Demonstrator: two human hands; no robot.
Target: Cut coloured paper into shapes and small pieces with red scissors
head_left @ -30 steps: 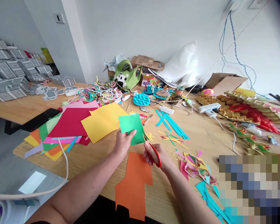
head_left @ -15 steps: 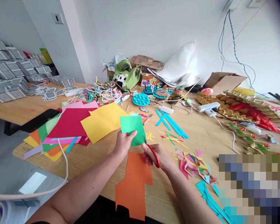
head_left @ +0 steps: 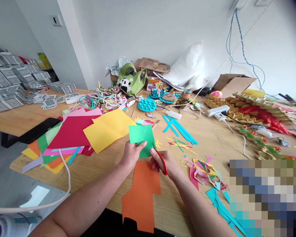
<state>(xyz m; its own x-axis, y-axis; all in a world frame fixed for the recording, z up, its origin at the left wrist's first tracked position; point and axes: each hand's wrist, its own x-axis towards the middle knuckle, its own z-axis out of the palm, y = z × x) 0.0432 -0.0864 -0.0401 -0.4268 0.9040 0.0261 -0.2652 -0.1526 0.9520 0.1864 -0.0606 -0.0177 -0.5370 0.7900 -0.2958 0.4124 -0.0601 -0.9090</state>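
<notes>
A green sheet of paper [head_left: 142, 134] is pinched at its lower left between the thumb and fingers of my left hand [head_left: 132, 153]. My right hand [head_left: 164, 163] grips red-handled scissors [head_left: 164, 168], whose blades meet the green sheet's right edge. Below both hands, an orange sheet with a notched outline [head_left: 141, 197] lies at the table's front edge. Yellow sheets [head_left: 108, 128] rest left of the green paper, partly beside a stack topped by a dark red sheet [head_left: 72, 131].
Blue strips [head_left: 180, 130], thin coloured strips [head_left: 184, 145] and paper scraps [head_left: 204, 171] lie to the right. A green bag [head_left: 131, 80], a jar [head_left: 184, 98] and a white power strip [head_left: 217, 111] stand farther back. A white cable [head_left: 69, 177] loops at the left.
The green sheet has shifted slightly down and right in view with my left hand. The scissors stay at its right edge. The background has moved slightly left in view.
</notes>
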